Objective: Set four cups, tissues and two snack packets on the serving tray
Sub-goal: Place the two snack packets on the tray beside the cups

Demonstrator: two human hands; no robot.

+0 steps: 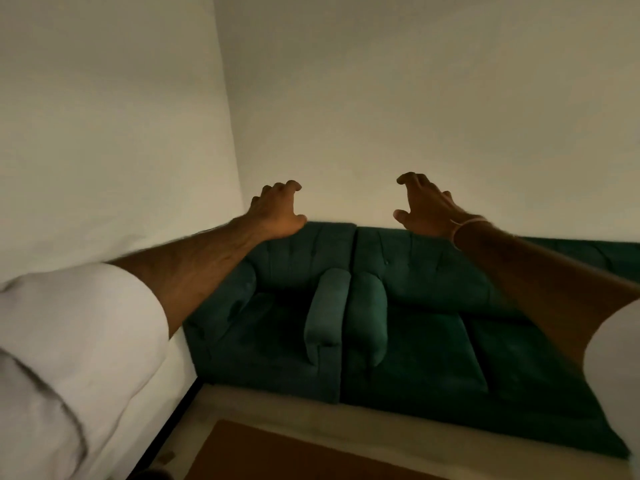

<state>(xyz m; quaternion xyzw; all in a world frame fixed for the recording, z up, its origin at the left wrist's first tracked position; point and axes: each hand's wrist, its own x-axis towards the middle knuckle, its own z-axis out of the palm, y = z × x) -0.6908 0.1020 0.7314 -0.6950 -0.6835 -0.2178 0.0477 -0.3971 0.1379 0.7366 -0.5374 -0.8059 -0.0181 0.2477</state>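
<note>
Both my arms are stretched out in front of me at the level of a sofa back. My left hand (277, 211) is held up with its fingers curled and apart, and nothing is in it. My right hand (424, 204) mirrors it a short way to the right, fingers spread and bent, also holding nothing. A thin band circles my right wrist. No cups, tissues, snack packets or serving tray are in view.
A dark green sofa (415, 327) in two sections, with two padded armrests side by side at its middle, stands against a plain pale wall (381, 98). A brown surface (277, 452) with a pale border lies at the bottom. White sleeves cover my upper arms.
</note>
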